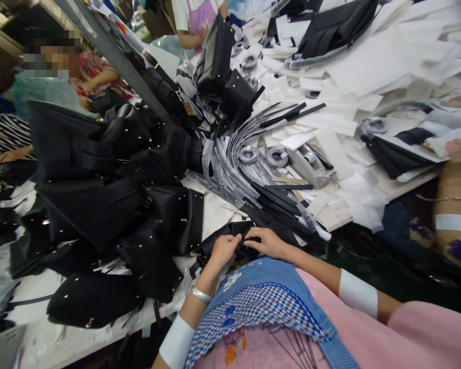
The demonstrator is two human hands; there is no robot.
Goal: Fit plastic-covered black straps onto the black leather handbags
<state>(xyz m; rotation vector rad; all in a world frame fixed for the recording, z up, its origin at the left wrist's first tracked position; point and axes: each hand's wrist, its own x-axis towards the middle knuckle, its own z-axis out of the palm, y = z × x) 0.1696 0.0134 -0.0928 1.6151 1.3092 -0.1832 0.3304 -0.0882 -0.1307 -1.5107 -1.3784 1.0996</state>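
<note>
At the table's near edge, close to my apron, lies a black bag [217, 234], partly covered by my hands. My left hand [226, 248] is closed on it, with thumb and fingers pinched at its edge. Facing it from the right, my right hand [268, 242] has its fingers curled onto the same black material. The two sets of fingertips almost meet. Whatever small part lies between them is hidden. Just beyond my hands, a bundle of long black straps [280, 205] fans across the table, some in clear wrapping.
Black bags with gold studs [92, 205] are piled on the left. White sheets [392, 56] cover the far right, with coiled wrapped straps [277, 156] and a grey tape dispenser [311, 166] nearer. A slanted metal post [115, 56] crosses the upper left. A co-worker's arm [455, 200] reaches in from the right.
</note>
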